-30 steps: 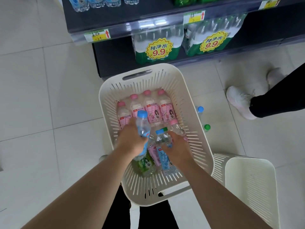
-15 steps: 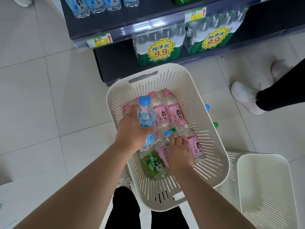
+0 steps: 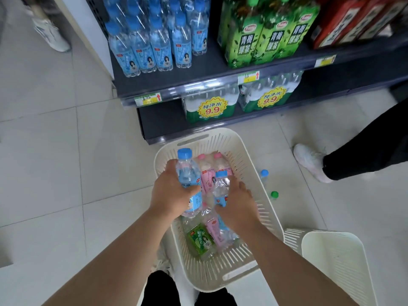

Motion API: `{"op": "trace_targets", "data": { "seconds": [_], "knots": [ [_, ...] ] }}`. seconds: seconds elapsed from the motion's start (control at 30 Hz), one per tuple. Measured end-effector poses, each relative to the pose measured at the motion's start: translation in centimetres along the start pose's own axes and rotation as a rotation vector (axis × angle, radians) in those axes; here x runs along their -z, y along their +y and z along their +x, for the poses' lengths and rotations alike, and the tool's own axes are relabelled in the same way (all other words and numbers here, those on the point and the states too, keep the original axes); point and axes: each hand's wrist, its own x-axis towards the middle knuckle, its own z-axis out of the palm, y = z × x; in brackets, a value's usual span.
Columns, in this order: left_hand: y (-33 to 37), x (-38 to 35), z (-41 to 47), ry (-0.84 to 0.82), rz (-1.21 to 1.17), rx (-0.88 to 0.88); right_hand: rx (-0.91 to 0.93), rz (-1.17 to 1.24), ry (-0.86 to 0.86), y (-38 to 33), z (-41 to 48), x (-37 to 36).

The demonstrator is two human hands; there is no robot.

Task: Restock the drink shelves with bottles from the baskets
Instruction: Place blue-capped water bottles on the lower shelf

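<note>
Left hand (image 3: 171, 195): gripping blue-capped bottle (image 3: 188, 180). Right hand (image 3: 239, 205): gripping smaller blue-capped bottle (image 3: 221, 186). Both above white basket (image 3: 249, 164).

Basket (image 3: 249, 160) – cream, slotted walls. Bottle (image 3: 189, 180) in left hand (image 3: 171, 195): clear w/ blue cap, pale-blue label. Bottle (image 3: 221, 188) in right hand (image 3: 239, 208): blue cap, blue label w/ red patch. Pink-capped bottles (image 3: 208, 171) in basket, pink labels; one green-label bottle (image 3: 201, 240). Shelf (image 3: 198, 82) dark grey, w/ yellow-green price tags (image 3: 148, 100) w/ red arrows. Shelf bottles (image 3: 154, 40) blue-capped; green tea packs (image 3: 265, 34); red cartons (image 3: 348, 21). Water packs (image 3: 207, 107) – green-white, yellow starburst w/ red "9.9". Floor (image 3: 66, 162) off-white tile.
</note>
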Motion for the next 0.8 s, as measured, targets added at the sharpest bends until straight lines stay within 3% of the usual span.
{"op": "trace_targets", "data": {
  "seconds": [0.37,0.8],
  "knots": [
    [8.2,5.6,-0.6,0.129,-0.142,-0.058,0.173,0.185,0.273,-4.3,-0.9,13.4],
    [12.4,9.1,10.7,0.261,-0.195,-0.096,0.19,0.625,0.462,-8.3,9.6,16.8]
  ]
}}
